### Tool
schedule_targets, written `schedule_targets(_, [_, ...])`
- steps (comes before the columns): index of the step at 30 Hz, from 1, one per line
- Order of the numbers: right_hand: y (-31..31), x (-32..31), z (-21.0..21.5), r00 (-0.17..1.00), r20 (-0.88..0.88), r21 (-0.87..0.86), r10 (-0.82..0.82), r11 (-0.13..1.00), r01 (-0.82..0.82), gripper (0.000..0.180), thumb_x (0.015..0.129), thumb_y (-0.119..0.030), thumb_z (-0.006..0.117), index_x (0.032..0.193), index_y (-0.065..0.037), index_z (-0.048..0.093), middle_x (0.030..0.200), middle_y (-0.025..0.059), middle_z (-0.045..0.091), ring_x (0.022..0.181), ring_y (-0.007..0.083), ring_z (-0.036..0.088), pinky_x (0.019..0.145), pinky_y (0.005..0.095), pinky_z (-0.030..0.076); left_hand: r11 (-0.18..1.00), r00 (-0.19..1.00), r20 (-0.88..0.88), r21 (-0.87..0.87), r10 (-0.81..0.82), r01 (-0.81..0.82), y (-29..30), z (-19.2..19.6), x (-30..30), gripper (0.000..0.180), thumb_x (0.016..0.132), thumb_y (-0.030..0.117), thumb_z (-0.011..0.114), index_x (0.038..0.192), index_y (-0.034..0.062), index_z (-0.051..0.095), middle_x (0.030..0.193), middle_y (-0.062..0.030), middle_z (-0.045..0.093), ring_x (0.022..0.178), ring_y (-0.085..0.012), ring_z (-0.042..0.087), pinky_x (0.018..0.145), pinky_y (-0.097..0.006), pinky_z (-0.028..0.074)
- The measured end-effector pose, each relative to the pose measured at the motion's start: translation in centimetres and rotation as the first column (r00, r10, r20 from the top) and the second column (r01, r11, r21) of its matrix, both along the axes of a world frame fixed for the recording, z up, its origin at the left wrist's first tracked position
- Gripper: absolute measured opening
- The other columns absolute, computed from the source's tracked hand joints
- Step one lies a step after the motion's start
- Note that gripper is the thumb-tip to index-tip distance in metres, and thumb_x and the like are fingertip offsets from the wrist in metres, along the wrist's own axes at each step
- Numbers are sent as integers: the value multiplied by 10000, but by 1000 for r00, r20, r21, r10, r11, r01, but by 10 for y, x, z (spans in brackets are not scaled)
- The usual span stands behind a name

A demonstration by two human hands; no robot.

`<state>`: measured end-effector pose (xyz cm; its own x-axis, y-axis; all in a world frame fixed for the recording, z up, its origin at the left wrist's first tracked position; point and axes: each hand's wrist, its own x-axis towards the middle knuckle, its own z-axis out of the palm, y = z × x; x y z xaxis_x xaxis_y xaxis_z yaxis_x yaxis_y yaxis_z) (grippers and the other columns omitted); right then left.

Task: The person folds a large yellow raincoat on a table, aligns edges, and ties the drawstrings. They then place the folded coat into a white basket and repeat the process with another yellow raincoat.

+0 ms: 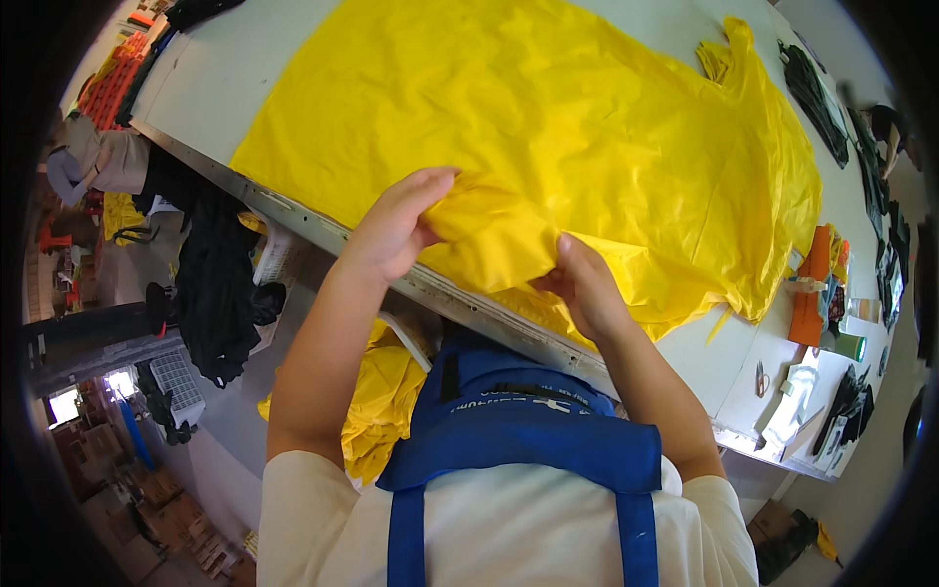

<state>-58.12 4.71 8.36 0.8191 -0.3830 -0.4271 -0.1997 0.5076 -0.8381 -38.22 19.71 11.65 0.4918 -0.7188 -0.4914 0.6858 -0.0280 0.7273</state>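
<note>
A large sheet of thin, shiny yellow fabric (469, 88), which looks like a raincoat or similar garment, lies spread over the white table. My left hand (396, 227) is closed on a raised fold of it near the table's front edge, thumb on top and fingers partly hidden behind the cloth. At the other end of that fold, my right hand (587, 286) pinches the fabric between thumb and fingers. The lifted part is bunched between both hands. To the far right, a narrow gathered part of the fabric (738, 59) sticks out.
A metal edge (323, 217) runs along the table (210, 68). Scissors (761, 380), an orange box (810, 293) and dark garments (814, 98) are at the right. More yellow fabric (377, 401) hangs below the table on my left. Another person (108, 161) stands at the far left.
</note>
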Motion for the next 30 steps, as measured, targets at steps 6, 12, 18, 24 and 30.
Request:
schedule_targets(6, [-33, -4, 32, 867, 201, 715, -456, 673, 189, 287, 973, -218, 406, 1179, -56, 523, 1175, 103, 608, 994, 269, 616, 863, 404, 502, 942, 992, 85, -331, 93, -60, -17, 33, -39, 386, 960, 241, 474, 1279, 24, 455, 1145, -120, 584, 1010, -234, 601, 817, -335, 520])
schedule_targets(12, [-31, -41, 21, 711, 257, 928, -655, 371, 7, 403, 980, -304, 383, 1246, -19, 483, 1197, 182, 572, 1049, 359, 585, 823, 502, 531, 895, 908, -243, -379, -342, 236, -41, 20, -120, 373, 948, 221, 491, 1257, 14, 467, 1089, -128, 615, 983, -207, 617, 809, -300, 524])
schedule_targets(18, [-33, -73, -2, 735, 361, 891, -574, 445, -91, 462, 959, -379, 427, 1262, -32, 457, 1241, 224, 516, 1027, 413, 576, 787, 508, 551, 868, 852, -343, -443, -396, 225, -59, 28, -138, 354, 928, 188, 557, 1235, 23, 498, 1026, -68, 619, 904, -137, 607, 758, -267, 516])
schedule_targets(24, [-26, -84, 10, 792, 291, 873, -537, 488, 9, 512, 944, -449, 400, 1264, -55, 468, 1195, 184, 562, 978, 342, 611, 693, 400, 571, 916, 928, -165, -289, -335, 279, -65, 30, -152, 228, 878, 76, 617, 1095, 52, 552, 972, -40, 595, 836, -117, 575, 689, -242, 495])
schedule_targets(30, [-20, -95, 10, 791, 395, 821, -467, 566, -75, 544, 938, -474, 402, 1302, -72, 448, 1264, 165, 530, 1078, 342, 568, 846, 468, 523, 898, 927, -249, -410, -282, 163, -59, 27, -162, 273, 813, -35, 618, 1057, 55, 537, 976, -48, 580, 864, -126, 563, 703, -236, 464])
